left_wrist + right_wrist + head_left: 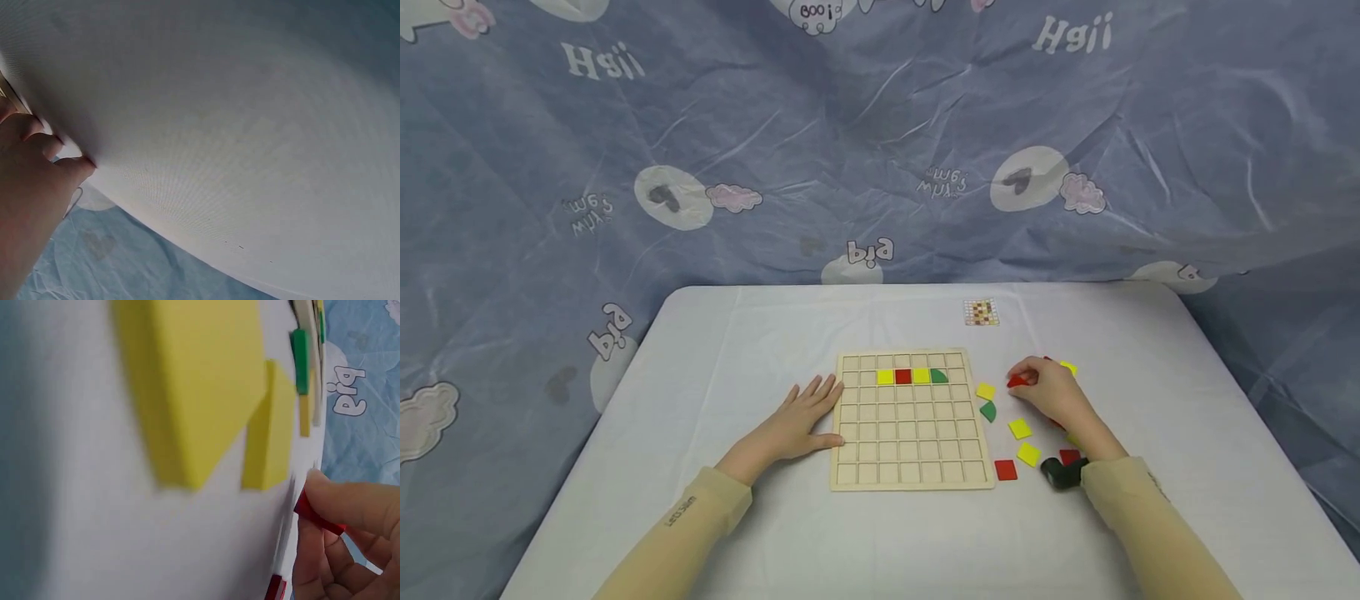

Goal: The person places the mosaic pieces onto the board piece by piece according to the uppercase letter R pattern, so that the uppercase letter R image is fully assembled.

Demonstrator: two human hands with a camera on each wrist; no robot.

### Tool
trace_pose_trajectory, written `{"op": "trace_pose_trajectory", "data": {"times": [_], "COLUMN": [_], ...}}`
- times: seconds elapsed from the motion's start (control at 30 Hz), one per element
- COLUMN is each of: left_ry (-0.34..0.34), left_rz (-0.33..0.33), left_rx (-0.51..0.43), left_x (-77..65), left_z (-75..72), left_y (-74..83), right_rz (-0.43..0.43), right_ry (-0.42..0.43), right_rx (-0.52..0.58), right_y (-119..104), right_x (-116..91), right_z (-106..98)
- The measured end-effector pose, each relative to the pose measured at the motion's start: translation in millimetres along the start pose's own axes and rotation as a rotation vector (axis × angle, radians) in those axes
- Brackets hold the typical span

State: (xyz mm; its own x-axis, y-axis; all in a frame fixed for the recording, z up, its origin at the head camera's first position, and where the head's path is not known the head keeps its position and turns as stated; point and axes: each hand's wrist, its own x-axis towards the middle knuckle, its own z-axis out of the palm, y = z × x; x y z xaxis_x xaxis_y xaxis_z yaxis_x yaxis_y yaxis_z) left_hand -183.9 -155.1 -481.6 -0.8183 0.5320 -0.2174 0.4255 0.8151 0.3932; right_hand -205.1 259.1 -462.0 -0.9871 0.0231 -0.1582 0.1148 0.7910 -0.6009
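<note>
My right hand pinches a red tile between thumb and fingers, just right of the wooden grid board. The right wrist view shows that red tile close up, tilted in the grip. With its fingers spread, my left hand lies flat on the table, fingertips and thumb touching the board's left edge. In the board's second row from the far side sit a yellow tile, a red tile, another yellow tile and a green quarter-round tile.
Several loose tiles lie right of the board, among them a yellow tile, a red tile and a green quarter-round piece. A small pattern card lies behind. The black wrist camera is beside the right cuff.
</note>
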Motion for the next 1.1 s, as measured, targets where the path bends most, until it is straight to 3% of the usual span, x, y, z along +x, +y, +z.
{"op": "trace_pose_trajectory", "data": {"times": [0.2, 0.63, 1.1], "left_ry": [-0.005, -0.013, -0.033], "left_rz": [-0.008, -0.011, -0.014], "left_rx": [-0.003, -0.053, -0.080], "left_x": [0.8, 3.6, 4.1], "left_z": [0.8, 1.1, -0.1], "left_y": [-0.7, -4.1, -3.3], "right_rz": [-0.057, -0.154, -0.184], "right_ry": [0.019, -0.105, -0.078], "right_rx": [0.085, 0.230, 0.064], "right_y": [-19, -61, -73], "right_x": [-2, 2, 0], "right_z": [3, 38, 49]}}
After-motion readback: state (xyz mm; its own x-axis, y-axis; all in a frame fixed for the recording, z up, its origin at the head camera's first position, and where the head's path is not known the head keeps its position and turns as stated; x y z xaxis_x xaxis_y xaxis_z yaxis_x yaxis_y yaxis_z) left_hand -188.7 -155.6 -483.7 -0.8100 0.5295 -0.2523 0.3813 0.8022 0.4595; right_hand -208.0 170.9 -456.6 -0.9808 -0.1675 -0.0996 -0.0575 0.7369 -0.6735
